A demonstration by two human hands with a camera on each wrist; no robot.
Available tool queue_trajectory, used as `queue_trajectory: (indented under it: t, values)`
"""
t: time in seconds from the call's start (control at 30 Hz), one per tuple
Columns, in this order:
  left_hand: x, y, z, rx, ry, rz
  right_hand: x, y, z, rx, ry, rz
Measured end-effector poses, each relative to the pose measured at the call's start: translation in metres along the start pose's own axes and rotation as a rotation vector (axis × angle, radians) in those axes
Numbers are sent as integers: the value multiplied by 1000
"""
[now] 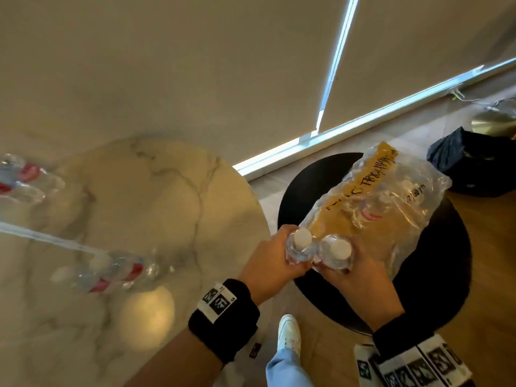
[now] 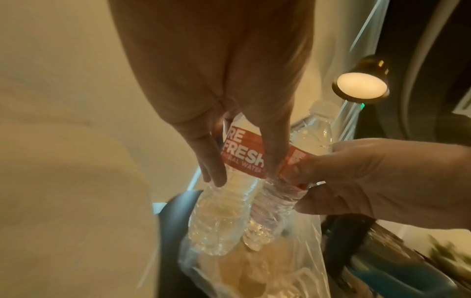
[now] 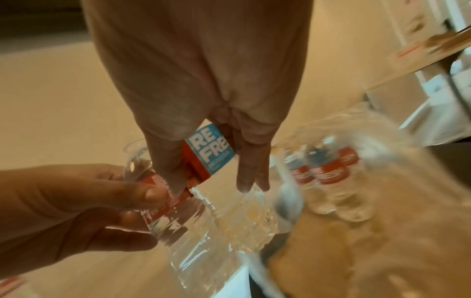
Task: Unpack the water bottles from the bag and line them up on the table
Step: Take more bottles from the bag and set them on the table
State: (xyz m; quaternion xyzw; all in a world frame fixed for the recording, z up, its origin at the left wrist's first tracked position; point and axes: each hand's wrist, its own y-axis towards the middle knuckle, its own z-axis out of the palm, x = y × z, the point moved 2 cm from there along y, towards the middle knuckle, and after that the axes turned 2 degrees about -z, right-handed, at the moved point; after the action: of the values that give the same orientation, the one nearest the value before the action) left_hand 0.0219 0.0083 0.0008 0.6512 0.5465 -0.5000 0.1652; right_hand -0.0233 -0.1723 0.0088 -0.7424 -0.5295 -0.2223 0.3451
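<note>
My left hand [image 1: 279,256] grips a clear water bottle [image 1: 300,247] with a white cap and a red label [image 2: 243,153]. Right beside it, my right hand [image 1: 353,268] grips a second bottle [image 1: 337,254] whose label [image 3: 209,155] is blue and red. Both bottles stand upright, side by side and touching, at the mouth of the clear plastic bag [image 1: 391,202] on the black round stool [image 1: 446,263]. More bottles [image 3: 326,173] lie inside the bag. On the marble table [image 1: 156,191] on the left, two bottles [image 1: 111,270] stand near me and more bottles [image 1: 22,177] at the far left.
A dark bag [image 1: 474,166] lies on the wooden floor behind the stool. Window blinds [image 1: 195,65] hang just behind the table and stool. My white shoe [image 1: 290,333] is on the floor between table and stool. A lit lamp [image 2: 360,85] shows in the left wrist view.
</note>
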Motion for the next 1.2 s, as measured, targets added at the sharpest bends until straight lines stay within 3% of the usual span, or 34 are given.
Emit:
queue_trajectory:
  t: [0.13, 0.27, 0.37, 0.47, 0.63, 0.77, 0.9, 1.03, 1.2]
  values:
    - [53, -93, -63, -201, -88, -123, 70, -40, 63, 184, 32, -165]
    - [119, -184, -116, -374, -81, -281, 123, -76, 158, 401, 103, -206]
    - [163, -233, -152, -497, -84, -367, 160, -101, 223, 474, 155, -224]
    - [199, -256, -185, -570, -59, -424, 188, -118, 279, 495, 195, -205]
    - [223, -256, -217, -595, -99, -417, 207, -121, 325, 355, 162, -182]
    - [238, -256, -218, -523, -114, -450, 203, -116, 321, 377, 101, -136]
    - [242, -278, -202, -281, 112, -627, 176, -113, 282, 415, -22, -76]
    - [231, -281, -168, -206, 270, -570, 134, -96, 205, 161, -32, -46]
    - [140, -202, -108, -70, 208, -318, 50, -33, 119, -171, 90, 203]
